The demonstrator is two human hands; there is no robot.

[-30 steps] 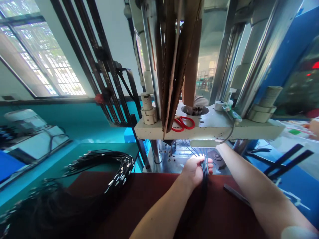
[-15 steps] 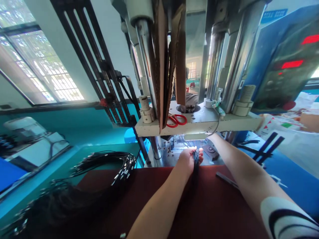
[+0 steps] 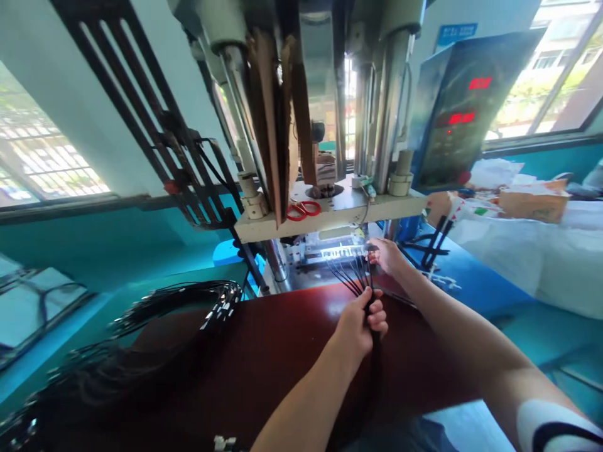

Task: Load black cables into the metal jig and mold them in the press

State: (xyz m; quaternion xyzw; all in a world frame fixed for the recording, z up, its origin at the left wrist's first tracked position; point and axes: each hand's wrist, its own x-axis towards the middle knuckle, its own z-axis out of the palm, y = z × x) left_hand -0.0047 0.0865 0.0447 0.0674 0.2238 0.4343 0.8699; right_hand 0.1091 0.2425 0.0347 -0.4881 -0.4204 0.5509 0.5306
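My left hand [image 3: 362, 321] is closed round a bundle of black cables [image 3: 375, 358] above the brown tabletop. From its grip the cables fan out forward to a white toothed strip [image 3: 343, 252] at the press's lower opening. At that strip's right end my right hand [image 3: 385, 256] is closed, with the fingertips pinched together. A small dark patch shows between those fingers, too small to name. Behind the strip lies the bright metal lower plate of the press [image 3: 306, 271], under its pale upper plate [image 3: 282, 228].
Red-handled scissors [image 3: 304, 209] and upright cardboard pieces [image 3: 268, 125] rest on the upper plate. A large heap of black cables [image 3: 188, 301] lies to the left. On the right are a control box [image 3: 452, 125] with red digits and a blue table [image 3: 490, 276] with black bars.
My left hand has drawn back toward me with the cables, which now spread out to the white strip. My right hand has come into view from behind the upper plate. The camera view has shifted right.
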